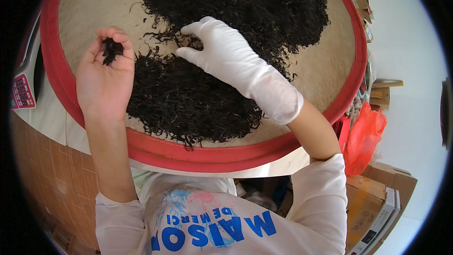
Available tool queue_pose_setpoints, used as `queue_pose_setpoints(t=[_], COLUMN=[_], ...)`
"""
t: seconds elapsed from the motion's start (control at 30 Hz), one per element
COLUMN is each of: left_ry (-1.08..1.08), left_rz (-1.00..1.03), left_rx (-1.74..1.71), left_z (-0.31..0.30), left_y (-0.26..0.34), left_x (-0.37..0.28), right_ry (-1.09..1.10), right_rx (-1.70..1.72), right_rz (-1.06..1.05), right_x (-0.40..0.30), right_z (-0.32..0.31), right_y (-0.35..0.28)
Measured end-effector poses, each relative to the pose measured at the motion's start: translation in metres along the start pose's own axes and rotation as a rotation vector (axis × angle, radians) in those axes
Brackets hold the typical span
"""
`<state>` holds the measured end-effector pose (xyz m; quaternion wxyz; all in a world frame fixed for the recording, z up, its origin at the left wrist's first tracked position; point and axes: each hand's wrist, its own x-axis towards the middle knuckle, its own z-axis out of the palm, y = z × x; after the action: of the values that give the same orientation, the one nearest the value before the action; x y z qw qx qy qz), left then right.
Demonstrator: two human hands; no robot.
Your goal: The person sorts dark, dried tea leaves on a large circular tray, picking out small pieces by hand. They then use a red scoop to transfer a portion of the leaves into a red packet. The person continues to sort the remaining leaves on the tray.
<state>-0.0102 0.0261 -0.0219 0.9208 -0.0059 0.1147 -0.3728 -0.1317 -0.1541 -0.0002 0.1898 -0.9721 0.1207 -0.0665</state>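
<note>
A wide round tray with a red fabric rim (219, 159) holds two heaps of dark, twisted dried leaves, probably tea. The larger heap (240, 0) spreads across the far side; the smaller heap (191, 102) lies nearer to me. My bare left hand (105, 81) is palm up above the tray's left part, its fingers curled around a small clump of dark leaves (112, 50). In a white glove, my right hand (226, 51) reaches between the heaps, thumb and forefinger apart above loose leaves (162, 37). No leaf is visibly gripped there; its other fingers are partly hidden.
At the far left, a device with a pink keypad (24, 92), likely a scale, stands beside the tray. A red plastic bag (366, 141) hangs to the right, above cardboard boxes (364, 198). Several small items and cartons (361, 0) line the white wall.
</note>
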Motion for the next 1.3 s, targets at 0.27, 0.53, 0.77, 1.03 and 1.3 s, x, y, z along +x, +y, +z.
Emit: queue_pose_setpoints(t=[0.27, 0.53, 0.77, 1.03, 1.3], left_ry=[0.003, 0.002, 0.047, 0.174, 0.109], left_rz=[0.065, 0.107, 0.117, -0.171, -0.173], left_rx=[-0.078, -0.077, -0.033, 0.317, 0.203], left_z=[-0.004, -0.003, -0.006, 0.013, 0.013], left_y=[0.004, 0.007, 0.018, -0.02, -0.02], left_x=[-0.001, -0.001, 0.001, -0.003, -0.002], right_ry=[0.035, 0.008, 0.02, 0.134, 0.189], right_rx=[-0.299, -0.412, 0.15, 0.34, -0.039], right_rz=[-0.46, -0.522, -0.256, -0.229, 0.122], right_x=[0.041, 0.046, 0.042, 0.028, -0.024], right_z=[0.033, 0.035, 0.006, -0.03, -0.097], right_y=[-0.006, -0.008, -0.013, -0.046, 0.039])
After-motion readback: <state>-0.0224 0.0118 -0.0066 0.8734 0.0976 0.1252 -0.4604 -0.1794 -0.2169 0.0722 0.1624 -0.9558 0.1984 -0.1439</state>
